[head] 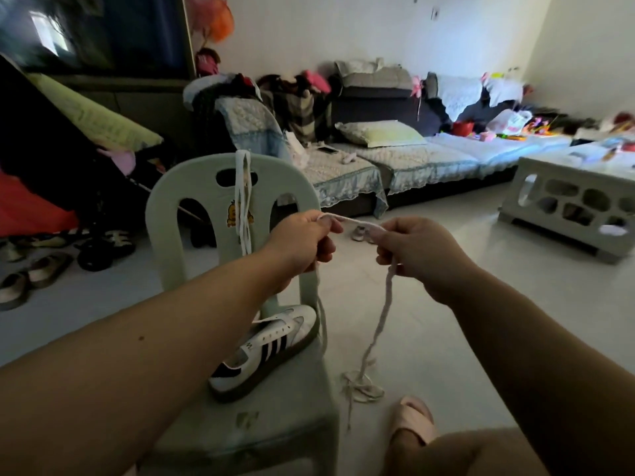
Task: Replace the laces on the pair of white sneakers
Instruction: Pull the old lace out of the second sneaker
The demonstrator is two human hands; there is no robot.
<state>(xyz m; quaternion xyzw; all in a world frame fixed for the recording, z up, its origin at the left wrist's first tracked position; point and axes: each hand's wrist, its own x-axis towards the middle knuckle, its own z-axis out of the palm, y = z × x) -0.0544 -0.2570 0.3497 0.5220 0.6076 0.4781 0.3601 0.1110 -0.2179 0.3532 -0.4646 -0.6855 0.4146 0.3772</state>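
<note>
As hands [302, 243] [414, 250] pinch lace [357, 222], sneaker [271, 348] at seat [295, 393] edge.

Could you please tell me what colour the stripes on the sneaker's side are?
Black, on the white sneaker; head view.

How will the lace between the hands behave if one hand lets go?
Probably floppy: the lace hangs limp and kinked from the right hand to a tangle on the floor. Likely light, since the left hand and right hand only pinch it. A released end would probably drop.
</note>
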